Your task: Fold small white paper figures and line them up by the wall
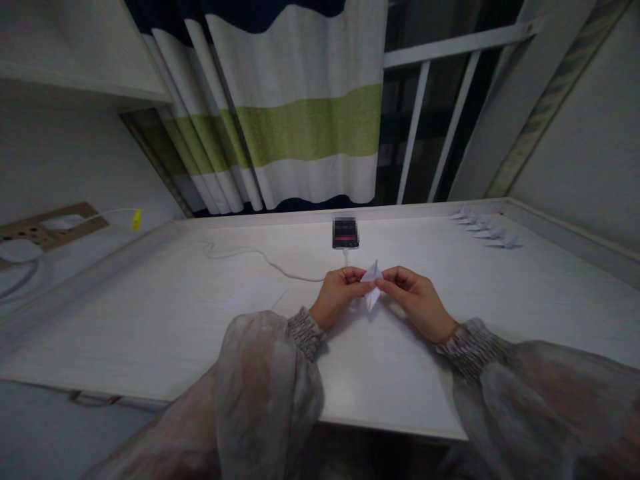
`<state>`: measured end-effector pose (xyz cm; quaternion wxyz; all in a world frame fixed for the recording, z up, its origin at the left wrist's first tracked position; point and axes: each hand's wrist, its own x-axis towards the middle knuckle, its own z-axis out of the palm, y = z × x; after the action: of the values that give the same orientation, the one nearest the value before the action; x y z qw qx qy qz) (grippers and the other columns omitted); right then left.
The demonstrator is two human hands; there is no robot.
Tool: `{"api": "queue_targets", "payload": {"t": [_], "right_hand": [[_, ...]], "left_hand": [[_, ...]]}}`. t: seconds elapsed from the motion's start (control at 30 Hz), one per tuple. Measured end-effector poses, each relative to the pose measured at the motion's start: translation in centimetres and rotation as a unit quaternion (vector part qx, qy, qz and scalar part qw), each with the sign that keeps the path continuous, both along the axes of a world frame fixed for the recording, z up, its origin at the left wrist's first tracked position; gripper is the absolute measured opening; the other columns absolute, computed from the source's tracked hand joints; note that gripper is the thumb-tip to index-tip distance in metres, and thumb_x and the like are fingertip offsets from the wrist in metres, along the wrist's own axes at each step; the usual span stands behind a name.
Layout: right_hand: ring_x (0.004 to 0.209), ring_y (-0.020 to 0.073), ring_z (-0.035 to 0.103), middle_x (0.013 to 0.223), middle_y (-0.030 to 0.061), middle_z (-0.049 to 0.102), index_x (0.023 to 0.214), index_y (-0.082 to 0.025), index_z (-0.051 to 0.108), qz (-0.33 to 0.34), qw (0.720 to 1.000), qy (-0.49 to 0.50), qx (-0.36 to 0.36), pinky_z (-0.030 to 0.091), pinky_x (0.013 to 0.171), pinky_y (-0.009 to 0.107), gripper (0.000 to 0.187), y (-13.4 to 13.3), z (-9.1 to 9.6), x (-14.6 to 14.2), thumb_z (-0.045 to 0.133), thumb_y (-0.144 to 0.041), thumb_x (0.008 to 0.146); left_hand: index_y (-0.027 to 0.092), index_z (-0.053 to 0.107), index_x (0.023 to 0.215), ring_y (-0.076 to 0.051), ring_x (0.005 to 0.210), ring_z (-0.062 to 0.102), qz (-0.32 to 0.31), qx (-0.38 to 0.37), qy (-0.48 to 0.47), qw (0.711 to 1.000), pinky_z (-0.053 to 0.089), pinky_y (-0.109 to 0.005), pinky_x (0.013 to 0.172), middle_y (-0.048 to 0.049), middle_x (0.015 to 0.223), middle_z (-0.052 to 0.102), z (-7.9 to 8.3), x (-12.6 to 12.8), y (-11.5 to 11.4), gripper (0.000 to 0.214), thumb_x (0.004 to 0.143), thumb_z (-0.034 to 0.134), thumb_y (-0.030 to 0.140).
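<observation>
Head view: the left hand (337, 297) and the right hand (417, 300) come together over the white desk (200, 340), and the folded white paper (371, 274) sits directly between them. Its left side is pinched by the left thumb and fingers, its right side by the right thumb and fingertips, so both hands are grasping the same piece. The two thumbs nearly meet over its middle, covering part of the folds. One sharp tip sticks out beyond the fingertips, away from the person, and another points back toward the person, below the thumbs; whether that lower tip touches the desk I cannot tell. A ring (344, 272) shows on a finger of the left hand, and loose grey sleeves (270, 373) with gathered cuffs cover both arms. Just beyond the hands, a little to the left of the folded paper, lies a phone (345, 233) with its screen blurred out. A thin pale cable (300, 277) runs across the desk from the left, toward the left hand. Flat white paper (255, 295) lies to the left of that hand, near the left sleeve and apart from the fingers. Well apart from the right hand, toward the far right corner, small folded paper pieces (490, 233) stand close together in a slanting row. Behind the desk hangs a striped curtain (310, 127).
</observation>
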<state>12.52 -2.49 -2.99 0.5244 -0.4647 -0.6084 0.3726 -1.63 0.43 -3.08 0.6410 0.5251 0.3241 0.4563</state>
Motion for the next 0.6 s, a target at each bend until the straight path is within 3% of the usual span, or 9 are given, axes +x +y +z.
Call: {"api": "queue_targets", "payload": {"t": [0.23,0.6], "right_hand": [[0.074,0.0149,0.051,0.074,0.0016,0.054,0.072,-0.021,0.066,-0.020,0.996,-0.037,0.074,0.039,0.071,0.031,0.016,-0.02,0.47,0.30,0.059,-0.035,0.069],[0.075,0.0146,0.052,0.074,0.0016,0.055,0.074,-0.022,0.068,-0.023,0.997,-0.027,0.069,0.040,0.071,0.030,0.015,-0.09,0.35,0.55,0.057,-0.034,0.072]], "left_hand": [[0.010,0.062,0.067,-0.006,0.051,0.050,-0.022,-0.016,0.030,0.999,0.036,-0.019,0.051,-0.0013,0.061,0.061,-0.04,0.03,-0.26,0.022,0.049,0.071,0.019],[0.010,0.063,0.069,-0.007,0.047,0.048,-0.030,-0.015,0.090,0.995,0.034,-0.020,0.048,-0.0010,0.059,0.060,0.01,-0.02,-0.31,0.020,0.051,0.069,0.018]]}}
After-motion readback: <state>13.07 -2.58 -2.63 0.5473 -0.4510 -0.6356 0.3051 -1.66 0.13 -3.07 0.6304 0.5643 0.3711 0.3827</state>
